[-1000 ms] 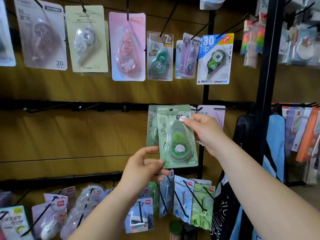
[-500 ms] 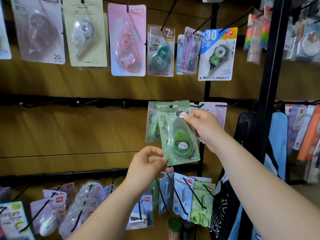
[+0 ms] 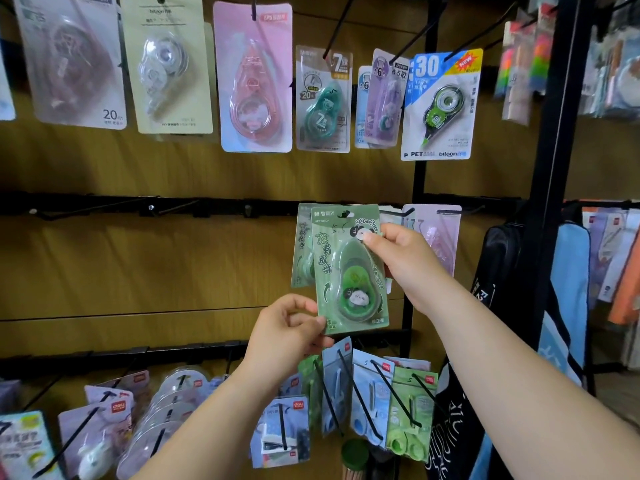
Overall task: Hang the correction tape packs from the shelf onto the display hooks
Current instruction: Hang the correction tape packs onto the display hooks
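Note:
A green correction tape pack (image 3: 349,268) with a panda picture is held up against the middle rail (image 3: 138,207). My right hand (image 3: 401,258) pinches its upper right corner near the hang hole. My left hand (image 3: 287,327) pinches its lower left corner. Another green pack (image 3: 302,247) hangs directly behind it on the same hook, mostly hidden. A pale pink pack (image 3: 438,233) hangs on the hook to the right.
Above hang several tape packs, among them a pink one (image 3: 254,77) and a blue and white one (image 3: 440,105). Long black hooks (image 3: 360,396) with more packs jut out below my hands. A black upright post (image 3: 557,168) stands at the right, with bags beyond it.
The green pack and both hands have risen a little toward the middle rail, and the pack's top has come closer to the hook. Both hands keep the same hold.

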`<move>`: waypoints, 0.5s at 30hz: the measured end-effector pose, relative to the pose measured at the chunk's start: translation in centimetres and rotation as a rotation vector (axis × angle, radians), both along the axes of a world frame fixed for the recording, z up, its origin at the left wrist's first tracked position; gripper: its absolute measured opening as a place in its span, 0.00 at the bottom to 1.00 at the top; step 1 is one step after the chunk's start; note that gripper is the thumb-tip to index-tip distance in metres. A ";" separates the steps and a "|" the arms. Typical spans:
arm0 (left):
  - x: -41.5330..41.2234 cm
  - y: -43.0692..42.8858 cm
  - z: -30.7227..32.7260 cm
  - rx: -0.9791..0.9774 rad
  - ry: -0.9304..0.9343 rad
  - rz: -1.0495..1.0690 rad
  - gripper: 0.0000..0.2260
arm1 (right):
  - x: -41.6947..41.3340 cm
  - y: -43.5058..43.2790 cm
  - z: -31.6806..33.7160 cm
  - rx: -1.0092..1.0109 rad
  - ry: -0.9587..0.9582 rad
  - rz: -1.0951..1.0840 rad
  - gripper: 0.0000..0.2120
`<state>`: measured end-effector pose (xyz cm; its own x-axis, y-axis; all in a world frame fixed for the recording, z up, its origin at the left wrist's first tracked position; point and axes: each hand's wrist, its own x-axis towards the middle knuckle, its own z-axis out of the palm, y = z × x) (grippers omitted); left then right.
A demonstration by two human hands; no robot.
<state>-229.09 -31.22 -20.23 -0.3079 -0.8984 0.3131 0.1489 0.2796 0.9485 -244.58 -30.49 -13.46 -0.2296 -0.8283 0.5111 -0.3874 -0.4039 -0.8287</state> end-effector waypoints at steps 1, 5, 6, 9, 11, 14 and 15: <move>0.0 0.0 -0.1 -0.004 -0.007 0.011 0.07 | -0.1 0.0 -0.2 -0.005 0.004 0.002 0.14; -0.1 -0.4 -0.2 -0.049 -0.050 0.086 0.07 | -0.1 -0.3 -0.4 -0.007 0.006 0.002 0.11; -0.1 -0.4 -0.2 -0.057 -0.054 0.097 0.06 | 0.0 -0.4 -0.4 -0.001 -0.001 0.003 0.12; -0.2 -0.4 -0.1 -0.053 -0.057 0.086 0.06 | -0.2 -0.5 -0.3 0.010 -0.012 -0.011 0.13; -0.4 -0.1 0.1 -0.029 -0.049 0.036 0.07 | -0.1 -0.5 -0.2 -0.014 -0.029 -0.007 0.09; -0.8 0.9 0.5 -0.024 -0.075 -0.076 0.08 | -0.3 -0.4 0.1 -0.028 -0.056 -0.030 0.09; -1.0 1.3 0.7 -0.025 -0.081 -0.110 0.09 | -0.4 -0.2 0.3 -0.013 -0.057 -0.030 0.08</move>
<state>-230.08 -29.87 -19.50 -0.4291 -0.8501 0.3053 0.1027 0.2899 0.9515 -244.94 -30.73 -13.14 -0.2833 -0.8143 0.5067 -0.3513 -0.4035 -0.8448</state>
